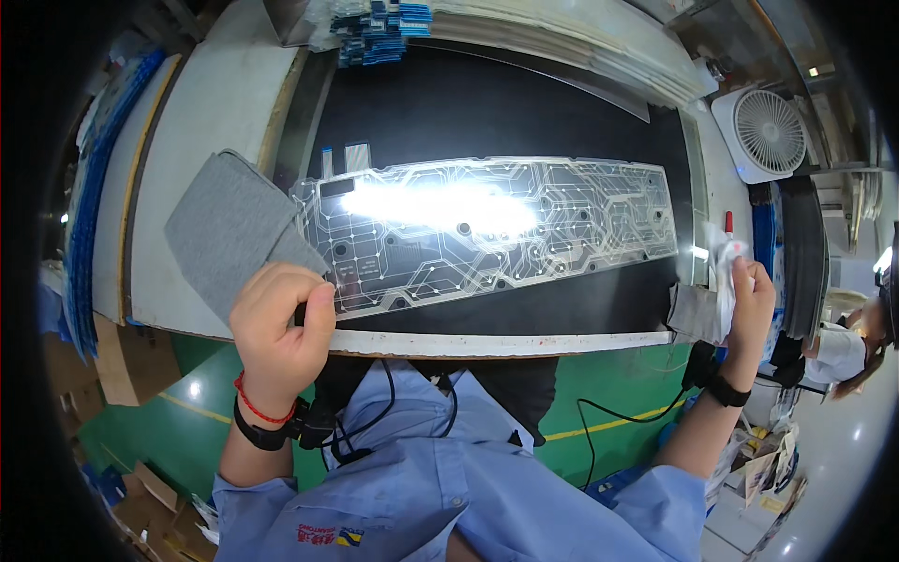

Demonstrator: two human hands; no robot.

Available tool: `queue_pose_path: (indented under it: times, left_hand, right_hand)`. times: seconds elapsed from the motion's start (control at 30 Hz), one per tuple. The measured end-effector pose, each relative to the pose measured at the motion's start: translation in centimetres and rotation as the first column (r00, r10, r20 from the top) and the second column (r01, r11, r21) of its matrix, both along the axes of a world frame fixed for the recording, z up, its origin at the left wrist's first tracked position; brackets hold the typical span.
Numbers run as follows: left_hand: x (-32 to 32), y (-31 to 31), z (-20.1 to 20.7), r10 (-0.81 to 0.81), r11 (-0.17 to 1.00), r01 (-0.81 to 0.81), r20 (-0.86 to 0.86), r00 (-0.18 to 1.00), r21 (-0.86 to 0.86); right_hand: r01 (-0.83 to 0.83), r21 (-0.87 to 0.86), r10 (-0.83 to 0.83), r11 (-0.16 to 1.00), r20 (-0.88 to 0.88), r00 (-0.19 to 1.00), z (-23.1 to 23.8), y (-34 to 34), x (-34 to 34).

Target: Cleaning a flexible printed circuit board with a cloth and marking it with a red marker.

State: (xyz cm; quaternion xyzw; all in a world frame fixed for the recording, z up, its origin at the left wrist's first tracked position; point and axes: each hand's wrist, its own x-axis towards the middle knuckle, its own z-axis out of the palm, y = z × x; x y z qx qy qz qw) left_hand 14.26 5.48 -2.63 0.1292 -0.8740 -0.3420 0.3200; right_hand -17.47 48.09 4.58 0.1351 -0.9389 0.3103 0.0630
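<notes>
A long clear sheet printed with silvery circuit lines (421, 267) lies on the black work surface, with strong glare across its upper middle. Two short flat tails stick out from its far left edge. My left hand (281, 323) is closed at the sheet's near left corner, thumb pressed to the curled fingers; whatever is in its grip is hidden. Behind and beside that hand lies a folded grey cloth (220, 220), overlapping the sheet's left end. At the right edge of the table, my right hand (752, 304) pinches a crumpled white piece (724, 281). A smaller grey cloth (693, 314) hangs beside it.
A white fan (763, 131) stands at the far right, near a red-tipped item (729, 222). Blue-edged pieces (384, 28) and layered pale sheets (562, 37) are stacked at the back. A white strip (506, 345) edges the table. Another person (838, 356) is at far right.
</notes>
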Motion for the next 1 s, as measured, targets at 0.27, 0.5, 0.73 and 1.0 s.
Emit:
queue_pose_path:
  times: [0.27, 0.5, 0.73, 1.0]
  left_hand:
    - [0.2, -0.2, 0.0, -0.023, 1.0, 0.023, 0.016, 1.0, 0.004]
    - [0.3, -0.4, 0.2, -0.032, 0.999, 0.032, 0.013, 0.999, 0.005]
    - [0.0, -0.4, -0.1, -0.024, 1.0, 0.024, 0.009, 1.0, 0.001]
    - [-0.1, -0.5, 0.1, -0.035, 0.999, 0.035, 0.0, 0.999, 0.006]
  right_hand:
    - [-0.19, -0.09, 0.194, 0.978, 0.043, 0.98, 1.1, -3.6, -4.6]
    - [-0.022, 0.153, 0.015, 0.988, 0.044, 0.999, 0.4, -4.4, -7.4]
    - [-0.185, -0.606, 0.22, 0.774, -0.017, 0.975, 0.2, -5.4, -5.7]
    - [0.003, -0.591, 0.143, 0.807, 0.201, 0.969, 4.0, -7.2, -9.5]
